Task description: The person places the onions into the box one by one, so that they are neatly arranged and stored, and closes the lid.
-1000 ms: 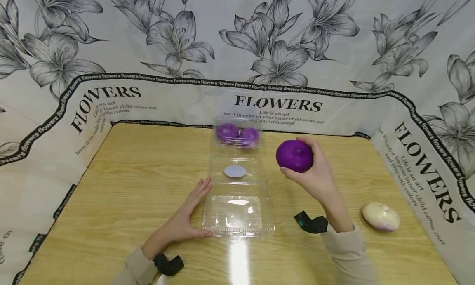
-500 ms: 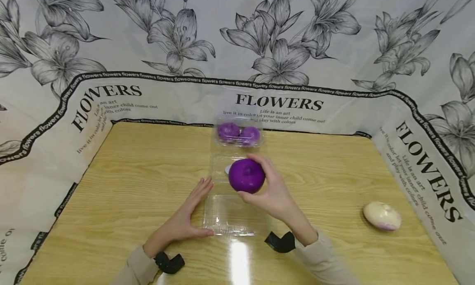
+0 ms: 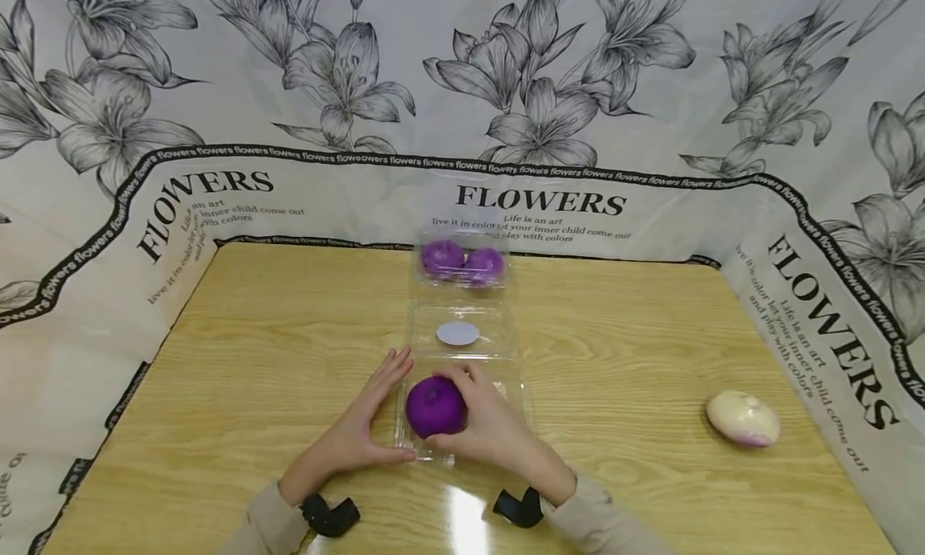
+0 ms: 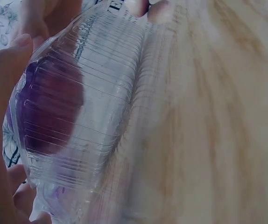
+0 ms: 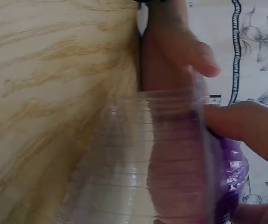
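Note:
In the head view my right hand [image 3: 491, 422] grips a round purple onion [image 3: 436, 408] from its right side, fingers over the far side and thumb on the near side. The onion is low inside the near half of an open clear plastic clamshell box [image 3: 515, 378]; whether it touches the bottom I cannot tell. Along the box's left edge lies my left hand [image 3: 354, 426], fingers extended and thumb by the near left corner. Through the ribbed clear wall, the left wrist view shows the onion [image 4: 54, 102] between the hands. The right wrist view has the right thumb [image 5: 246, 126] against the onion.
The box's lid half, with a white oval label [image 3: 458, 333], lies flat behind. Farther back stands another clear box holding two purple onions [image 3: 442, 259]. A whitish oval vegetable with a purple tinge [image 3: 743, 418] lies on the wooden table at right. Flower-printed cloth borders the table.
My right hand has carried the purple onion leftward and nearer, from the right of the box down into its near half. The left hand has stayed at the box's left edge.

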Demonstrator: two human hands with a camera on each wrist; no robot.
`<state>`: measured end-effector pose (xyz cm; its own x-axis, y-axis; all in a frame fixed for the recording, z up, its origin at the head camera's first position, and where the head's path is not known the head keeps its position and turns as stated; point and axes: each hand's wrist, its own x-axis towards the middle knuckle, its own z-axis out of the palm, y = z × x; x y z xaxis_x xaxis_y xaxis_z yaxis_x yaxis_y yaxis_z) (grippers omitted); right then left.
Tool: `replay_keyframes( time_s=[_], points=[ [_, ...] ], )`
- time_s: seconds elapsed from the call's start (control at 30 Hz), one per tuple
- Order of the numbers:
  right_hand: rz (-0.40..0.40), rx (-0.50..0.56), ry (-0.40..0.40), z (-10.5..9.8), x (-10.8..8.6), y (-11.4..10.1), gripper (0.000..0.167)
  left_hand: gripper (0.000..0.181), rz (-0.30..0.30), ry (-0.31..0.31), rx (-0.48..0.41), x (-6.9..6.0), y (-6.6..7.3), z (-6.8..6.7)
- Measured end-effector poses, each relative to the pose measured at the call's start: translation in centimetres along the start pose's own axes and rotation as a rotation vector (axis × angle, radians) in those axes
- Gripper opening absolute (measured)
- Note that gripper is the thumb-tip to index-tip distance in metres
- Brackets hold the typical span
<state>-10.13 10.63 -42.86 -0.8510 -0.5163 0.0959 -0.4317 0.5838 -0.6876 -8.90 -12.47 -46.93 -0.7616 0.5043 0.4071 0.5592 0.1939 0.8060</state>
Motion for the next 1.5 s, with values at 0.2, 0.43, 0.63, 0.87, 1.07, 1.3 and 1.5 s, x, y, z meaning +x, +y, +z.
replay_keyframes(
  time_s=[0.2,0.43,0.63,0.87,1.07,1.3,1.5],
  points=[
    [-0.019,-0.108,-0.028,0.9,0.0,0.5,0.08,0.107,-0.007,0.002,0.003,-0.1,-0.1,0.0],
    [-0.007,-0.128,-0.077,0.7,0.0,0.9,0.08,0.107,-0.01,0.006,-0.002,-0.3,-0.8,0.2],
    [0.003,-0.106,-0.103,0.2,-0.2,0.8,0.082,0.106,-0.005,0.002,-0.009,-0.2,-0.2,0.1],
    [-0.008,-0.102,-0.108,-1.3,-0.3,0.1,0.084,0.106,0.0,0.01,0.005,-0.2,-0.2,0.2],
    [0.014,-0.089,-0.082,-3.6,-0.8,-0.7,0.083,0.108,0.001,0.014,0.004,-0.2,-0.2,0.3],
    [0.0,-0.09,-0.02,-7.1,-2.0,-0.7,0.084,0.109,-0.003,0.017,0.014,-0.1,-0.2,0.2],
    [-0.011,-0.119,0.062,-10.7,-3.5,0.1,0.08,0.109,0.0,0.017,0.02,-0.1,-0.2,0.2]
  ],
)
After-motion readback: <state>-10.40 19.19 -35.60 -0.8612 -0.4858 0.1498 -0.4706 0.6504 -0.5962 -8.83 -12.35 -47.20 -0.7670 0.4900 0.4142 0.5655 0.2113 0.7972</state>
